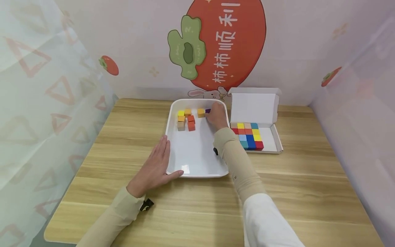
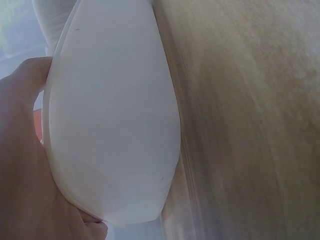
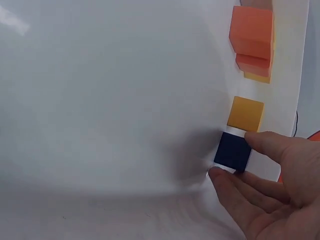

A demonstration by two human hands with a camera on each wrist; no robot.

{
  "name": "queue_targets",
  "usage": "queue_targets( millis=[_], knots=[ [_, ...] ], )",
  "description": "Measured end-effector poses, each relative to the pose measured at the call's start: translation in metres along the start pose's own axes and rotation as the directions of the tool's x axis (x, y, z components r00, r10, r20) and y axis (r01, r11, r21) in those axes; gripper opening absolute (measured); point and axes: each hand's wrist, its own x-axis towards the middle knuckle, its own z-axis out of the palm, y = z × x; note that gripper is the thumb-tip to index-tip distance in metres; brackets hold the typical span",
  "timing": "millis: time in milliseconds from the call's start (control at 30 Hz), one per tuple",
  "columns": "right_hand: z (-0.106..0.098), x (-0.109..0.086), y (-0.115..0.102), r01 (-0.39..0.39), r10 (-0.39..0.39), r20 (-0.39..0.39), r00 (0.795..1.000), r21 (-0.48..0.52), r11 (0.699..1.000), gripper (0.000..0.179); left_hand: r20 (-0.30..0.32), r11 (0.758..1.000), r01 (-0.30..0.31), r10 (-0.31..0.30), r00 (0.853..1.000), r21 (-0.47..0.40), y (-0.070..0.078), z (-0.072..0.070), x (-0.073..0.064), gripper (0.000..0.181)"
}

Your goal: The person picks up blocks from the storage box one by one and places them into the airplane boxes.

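Note:
My right hand (image 1: 217, 116) is at the back right corner of a white tray (image 1: 197, 161), pinching a dark blue cube (image 3: 233, 151) between thumb and fingers. Beside that cube lies an orange-yellow cube (image 3: 246, 114), with a narrow gap between them. My left hand (image 1: 155, 165) rests along the tray's near left corner, fingers straight on the left rim and thumb stretched over the front rim. Further left in the tray stand two red-orange cubes (image 1: 191, 126) and a column with a yellow cube (image 1: 181, 113) and a wooden cube (image 1: 181, 126).
Right of the tray stands an opened white box (image 1: 270, 139) with rows of coloured cubes (image 1: 250, 137), its lid (image 1: 254, 106) raised against the printed wall. My right forearm crosses the tray's right rim. Wooden tabletop (image 1: 308, 178) surrounds both.

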Motion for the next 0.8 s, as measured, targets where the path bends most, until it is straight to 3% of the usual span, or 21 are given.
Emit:
queue_targets(
  millis=[200, 333, 400, 567, 700, 800],
  knots=[
    [-0.007, -0.005, -0.004, 0.009, -0.009, 0.000, 1.000, 0.043, 0.999, 0.055, -0.007, 1.000, -0.007, 0.007, 1.000, 0.000, 0.000, 0.001, 0.000, 0.122],
    [-0.022, -0.003, -0.011, 0.054, -0.053, -0.017, 0.998, 0.095, 0.994, 0.073, -0.004, 1.000, -0.004, 0.004, 1.000, -0.005, 0.000, 0.001, 0.001, 0.122],
    [-0.032, 0.000, -0.013, 0.105, -0.102, -0.055, 0.993, 0.043, 0.994, 0.079, -0.005, 1.000, -0.003, 0.003, 1.000, -0.006, 0.001, 0.001, 0.001, 0.122],
    [-0.061, -0.005, -0.018, 0.153, -0.155, -0.060, 0.986, -0.042, 0.987, 0.059, -0.001, 1.000, -0.001, 0.001, 1.000, -0.006, 0.001, 0.000, 0.001, 0.121],
    [-0.084, -0.018, -0.015, 0.089, -0.090, 0.001, 0.996, 0.067, 0.994, 0.045, -0.003, 1.000, -0.003, 0.003, 1.000, -0.012, 0.001, 0.001, 0.001, 0.121],
    [-0.100, -0.027, -0.005, 0.070, -0.071, 0.005, 0.997, 0.083, 0.994, 0.040, -0.012, 1.000, -0.012, 0.012, 1.000, -0.010, 0.001, 0.002, 0.001, 0.121]
  ],
)
